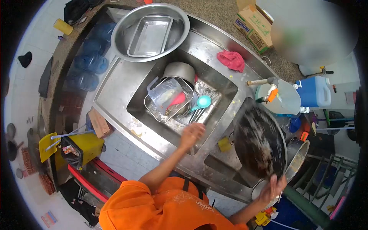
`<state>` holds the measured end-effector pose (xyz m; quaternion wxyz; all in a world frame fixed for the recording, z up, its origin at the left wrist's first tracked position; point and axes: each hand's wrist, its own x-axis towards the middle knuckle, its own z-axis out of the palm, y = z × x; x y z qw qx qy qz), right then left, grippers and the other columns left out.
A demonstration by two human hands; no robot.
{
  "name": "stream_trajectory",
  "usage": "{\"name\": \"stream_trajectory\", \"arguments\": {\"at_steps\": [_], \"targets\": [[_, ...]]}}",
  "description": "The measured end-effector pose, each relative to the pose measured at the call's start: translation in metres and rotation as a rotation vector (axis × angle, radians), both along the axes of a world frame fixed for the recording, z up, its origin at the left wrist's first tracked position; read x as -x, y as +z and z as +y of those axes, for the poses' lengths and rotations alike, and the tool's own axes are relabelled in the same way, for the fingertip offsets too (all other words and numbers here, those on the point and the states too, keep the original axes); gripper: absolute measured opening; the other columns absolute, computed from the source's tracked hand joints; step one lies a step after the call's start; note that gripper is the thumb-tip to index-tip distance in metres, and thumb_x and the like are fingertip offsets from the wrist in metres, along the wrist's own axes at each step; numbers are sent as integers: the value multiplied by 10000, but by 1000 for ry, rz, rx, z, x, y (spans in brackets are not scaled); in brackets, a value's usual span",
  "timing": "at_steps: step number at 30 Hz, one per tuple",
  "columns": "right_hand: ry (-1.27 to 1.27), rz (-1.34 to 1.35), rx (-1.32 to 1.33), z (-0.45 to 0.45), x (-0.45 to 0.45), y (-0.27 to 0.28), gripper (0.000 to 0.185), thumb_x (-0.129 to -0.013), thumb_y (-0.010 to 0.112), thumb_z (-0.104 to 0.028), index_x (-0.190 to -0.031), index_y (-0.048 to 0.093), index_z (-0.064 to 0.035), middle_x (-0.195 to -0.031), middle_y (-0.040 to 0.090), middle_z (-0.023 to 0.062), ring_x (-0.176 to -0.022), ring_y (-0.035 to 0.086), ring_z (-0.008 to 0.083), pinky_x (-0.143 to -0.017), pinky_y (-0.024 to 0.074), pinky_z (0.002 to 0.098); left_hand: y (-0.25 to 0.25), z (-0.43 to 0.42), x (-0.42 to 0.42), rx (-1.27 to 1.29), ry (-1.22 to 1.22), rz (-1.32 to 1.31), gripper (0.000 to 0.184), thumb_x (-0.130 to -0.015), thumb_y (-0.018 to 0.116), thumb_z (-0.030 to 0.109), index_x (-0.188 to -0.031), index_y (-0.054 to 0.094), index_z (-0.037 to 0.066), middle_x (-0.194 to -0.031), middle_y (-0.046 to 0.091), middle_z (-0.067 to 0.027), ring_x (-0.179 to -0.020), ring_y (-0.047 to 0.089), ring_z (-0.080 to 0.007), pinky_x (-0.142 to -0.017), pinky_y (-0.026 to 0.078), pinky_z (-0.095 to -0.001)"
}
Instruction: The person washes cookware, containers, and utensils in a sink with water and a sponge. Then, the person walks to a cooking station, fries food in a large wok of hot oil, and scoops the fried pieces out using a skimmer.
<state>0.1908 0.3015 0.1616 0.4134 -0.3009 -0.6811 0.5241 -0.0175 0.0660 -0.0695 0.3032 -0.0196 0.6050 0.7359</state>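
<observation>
The right hand [272, 188] grips the near rim of a large round pan [258, 140]; the left hand [193, 135], blurred, is over the near edge of the sink [141, 110], its grip indeterminable. The pan, dark with pale streaks, is tilted near the tap [264, 81], beside a yellow sponge [224, 144]. Bare steel borders the sink's left side. White lettering on the orange shirt [165, 211] is unclear; the carton [255, 30] reads "EKONOMI".
</observation>
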Motion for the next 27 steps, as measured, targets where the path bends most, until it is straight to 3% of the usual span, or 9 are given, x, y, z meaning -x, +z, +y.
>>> {"name": "stream_trajectory", "arguments": {"at_steps": [4, 5, 6, 9, 12, 17, 20, 24, 27], "targets": [[549, -244, -451, -78, 225, 47, 308, -806, 703, -139, -1051, 676, 46, -900, 710, 122, -782, 658, 220, -755, 496, 336, -69, -87, 90, 945, 768, 504, 276, -915, 619, 227, -1050, 601, -13, -952, 646, -88, -802, 608, -178, -701, 488, -316], [671, -43, -714, -96, 281, 36, 289, -788, 721, -108, -1039, 676, 28, -882, 700, 157, -739, 666, 278, -688, 498, 353, -86, -98, 108, 826, 804, 345, 319, -911, 627, 267, -1058, 595, -14, -951, 653, -107, -839, 612, -208, -731, 489, -332], [739, 66, -624, -126, 337, 20, 226, -810, 696, -110, -1015, 684, -16, -882, 679, 187, -730, 651, 327, -670, 494, 362, -101, -110, 125, 708, 830, 190, 363, -906, 635, 307, -1066, 589, -15, -949, 661, -126, -876, 616, -238, -761, 490, -348], [846, 16, -909, -188, 465, -39, 163, -845, 622, -171, -994, 664, -117, -775, 652, 136, -732, 634, 341, -636, 477, 444, -147, -137, 159, 460, 621, -11, 395, -928, 610, 355, -1080, 580, -9, -973, 675, -145, -900, 637, -272, -748, 501, -351], [938, -172, -1049, -230, 534, -92, 219, -773, 620, -153, -986, 671, -165, -897, 696, 68, -858, 656, 290, -786, 481, 456, -117, -123, 167, 183, 577, -69, 364, -965, 556, 349, -1072, 589, 3, -978, 686, -141, -834, 658, -243, -668, 505, -319], [932, -281, -991, -249, 546, -155, 339, -753, 643, -131, -1085, 671, -194, -1040, 691, -26, -1026, 612, 201, -962, 379, 460, -57, -114, 166, 15, 713, -8, 342, -990, 509, 355, -1012, 602, 27, -871, 697, -127, -644, 648, -177, -517, 473, -269], [788, 17, -1055, -237, 527, -158, 209, -842, 625, -159, -1046, 671, -157, -981, 683, 20, -1001, 600, 221, -903, 395, 370, -1, -116, 150, 176, 632, 20, 368, -977, 527, 385, -968, 594, 24, -793, 689, -121, -579, 633, -172, -496, 462, -258], [815, -72, -567, -193, 423, -97, 293, -847, 662, -217, -1123, 648, -121, -1136, 646, 80, -1075, 577, 254, -959, 380, 390, 51, -112, 113, 338, 424, 201, 393, -952, 583, 371, -760, 604, 30, -594, 562, -34, -496, 528, -101, -468, 409, -252], [754, -251, -498, -113, 304, -88, 383, -841, 687, -220, -1196, 601, -106, -1146, 637, 108, -1072, 589, 275, -925, 422, 404, 125, -62, 81, 431, 200, 234, 378, -910, 664, 286, -631, 588, 42, -544, 526, 31, -478, 463, -64, -440, 360, -259]]}}
